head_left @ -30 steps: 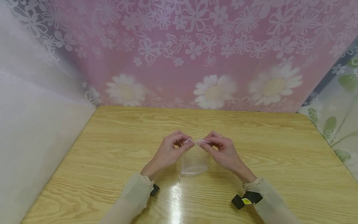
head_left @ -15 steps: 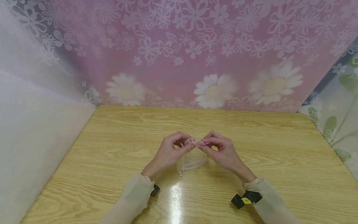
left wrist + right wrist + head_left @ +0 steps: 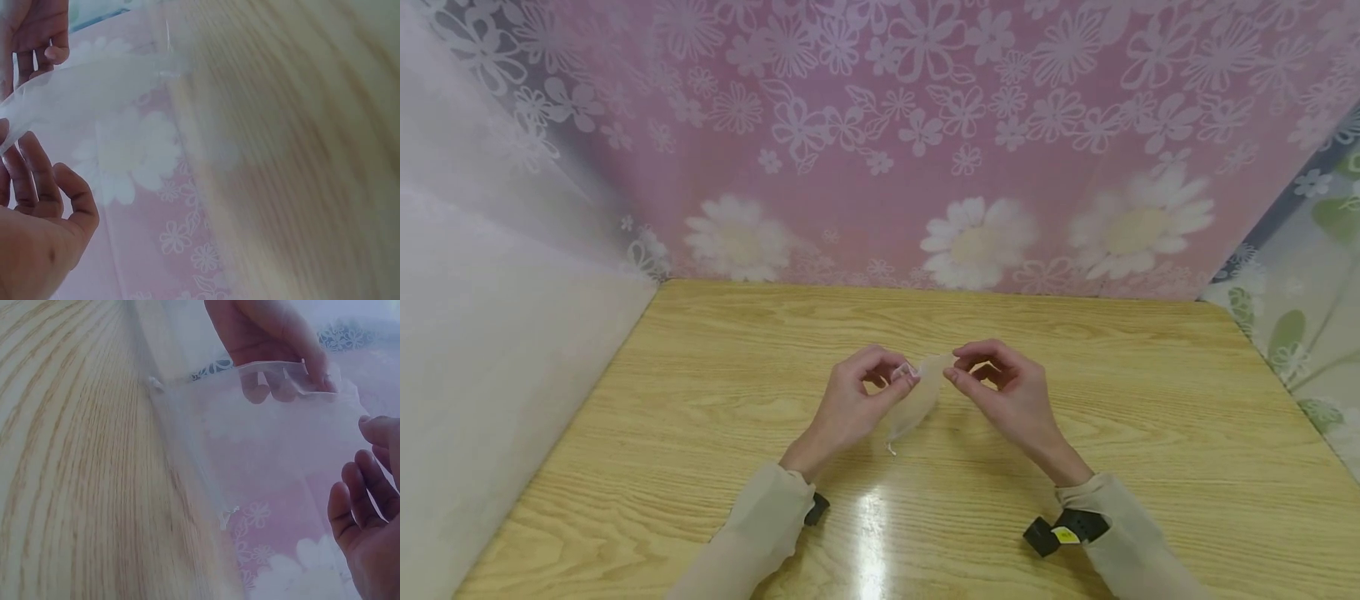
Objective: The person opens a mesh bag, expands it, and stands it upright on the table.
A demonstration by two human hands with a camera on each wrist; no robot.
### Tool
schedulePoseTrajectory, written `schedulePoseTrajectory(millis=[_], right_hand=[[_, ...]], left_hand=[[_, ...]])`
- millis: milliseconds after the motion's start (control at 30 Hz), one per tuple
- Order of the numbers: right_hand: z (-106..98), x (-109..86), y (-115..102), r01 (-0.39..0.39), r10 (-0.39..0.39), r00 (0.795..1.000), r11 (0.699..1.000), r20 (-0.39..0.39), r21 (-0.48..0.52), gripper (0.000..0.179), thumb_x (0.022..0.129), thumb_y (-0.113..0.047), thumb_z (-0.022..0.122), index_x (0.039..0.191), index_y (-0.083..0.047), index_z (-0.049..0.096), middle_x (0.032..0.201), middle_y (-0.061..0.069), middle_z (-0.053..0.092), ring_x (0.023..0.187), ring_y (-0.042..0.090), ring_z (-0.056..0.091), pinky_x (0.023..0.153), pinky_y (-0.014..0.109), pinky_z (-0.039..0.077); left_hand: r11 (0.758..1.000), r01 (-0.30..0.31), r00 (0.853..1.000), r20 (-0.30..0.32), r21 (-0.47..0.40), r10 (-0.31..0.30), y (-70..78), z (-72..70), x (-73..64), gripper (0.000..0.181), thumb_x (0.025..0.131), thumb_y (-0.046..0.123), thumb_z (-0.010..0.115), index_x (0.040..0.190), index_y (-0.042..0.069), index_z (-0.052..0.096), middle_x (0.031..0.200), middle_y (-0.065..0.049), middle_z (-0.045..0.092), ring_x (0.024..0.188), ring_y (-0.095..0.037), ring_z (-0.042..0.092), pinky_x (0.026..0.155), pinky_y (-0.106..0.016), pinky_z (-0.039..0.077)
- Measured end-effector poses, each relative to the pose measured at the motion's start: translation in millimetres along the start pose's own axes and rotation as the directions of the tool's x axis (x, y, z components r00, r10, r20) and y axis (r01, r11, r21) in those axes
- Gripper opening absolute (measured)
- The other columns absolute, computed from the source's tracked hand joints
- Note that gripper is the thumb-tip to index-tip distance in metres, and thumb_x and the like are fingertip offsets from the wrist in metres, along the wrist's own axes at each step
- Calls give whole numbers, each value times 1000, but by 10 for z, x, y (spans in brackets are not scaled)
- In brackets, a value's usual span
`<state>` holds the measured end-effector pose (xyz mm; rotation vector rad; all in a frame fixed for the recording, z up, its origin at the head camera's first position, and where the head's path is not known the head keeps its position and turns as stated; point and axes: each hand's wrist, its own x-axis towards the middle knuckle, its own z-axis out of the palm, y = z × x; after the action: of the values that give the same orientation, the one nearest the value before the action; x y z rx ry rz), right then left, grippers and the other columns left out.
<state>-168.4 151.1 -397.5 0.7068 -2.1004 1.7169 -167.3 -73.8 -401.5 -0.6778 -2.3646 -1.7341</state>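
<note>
A small sheer white drawstring pouch (image 3: 915,402) hangs between both hands above the table, its lower end tilted toward the left and a short cord at its bottom corner. My left hand (image 3: 859,398) pinches the gathered mouth between thumb and fingers. On the other side, my right hand (image 3: 1004,392) has its thumb and fingertips at the upper right corner, the sheer material drawn out toward them. In the right wrist view the pouch (image 3: 269,437) spreads wide and see-through, with the left thumb over its rim. The right fingertips are partly out of frame there.
A wood-grain table (image 3: 715,350) lies under the hands. A pink flowered curtain (image 3: 850,208) hangs at its far edge, with a pale sheet (image 3: 512,292) on the left and a leafy curtain (image 3: 1292,350) on the right. Black wrist cameras (image 3: 1060,532) sit at the sleeves.
My right hand has moved right and slightly up, away from the left, drawing the pouch's upper corner along. The pouch has tilted and its lower end has risen. The left hand barely moved.
</note>
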Motion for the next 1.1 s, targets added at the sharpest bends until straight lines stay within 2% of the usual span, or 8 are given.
schedulePoseTrajectory(millis=[133,267,400,600,767,933,1100], right_hand=[[11,-4,-16,-14,13,999,999,43,36,18,86,13,73,100,1,73,95,-1,72,81,8,69,68,21,57],[35,-8,-19,-19,14,993,999,113,42,17,87,12,73,101,1,75,98,5,74,86,7,70,70,22,59],[50,0,-22,-11,6,989,999,146,33,16,88,7,74,103,2,76,102,13,74,91,7,70,72,23,60],[54,-3,-3,5,-8,988,1000,155,23,13,94,-5,73,103,2,77,105,19,73,94,13,72,76,22,61],[55,-6,1,2,-4,991,1000,137,18,11,94,-6,73,102,1,76,104,19,72,93,12,71,74,22,60],[70,-7,27,6,-7,993,1000,121,5,12,91,5,73,101,-1,76,102,17,73,92,5,68,72,21,59],[67,5,30,23,-22,993,1000,118,-3,15,90,10,71,101,0,76,101,16,73,90,4,67,67,18,55]], left_hand=[[1000,-16,999,-31,9,16,-1,5,4,6,95,17,74,101,16,73,97,2,71,84,-8,65,80,-27,54],[998,-60,997,-43,1,60,-12,35,14,7,95,15,74,101,12,73,95,-3,71,82,-10,64,79,-30,55],[997,-81,996,-43,4,81,-13,55,16,7,95,14,74,101,11,73,94,-3,70,81,-9,64,79,-32,56],[996,-90,995,-31,6,90,-11,64,11,7,94,14,75,101,12,74,96,-3,70,86,-9,63,78,-27,55],[997,-81,997,-17,7,81,0,65,10,6,94,14,75,100,15,74,97,1,69,91,-9,62,79,-29,56],[999,-48,998,31,-11,49,-1,44,4,9,96,19,74,105,18,73,103,4,70,96,-15,65,83,-32,58],[999,1,992,126,-49,5,-8,-6,-22,23,95,22,74,117,25,70,117,8,69,106,-22,66,92,-44,57]])
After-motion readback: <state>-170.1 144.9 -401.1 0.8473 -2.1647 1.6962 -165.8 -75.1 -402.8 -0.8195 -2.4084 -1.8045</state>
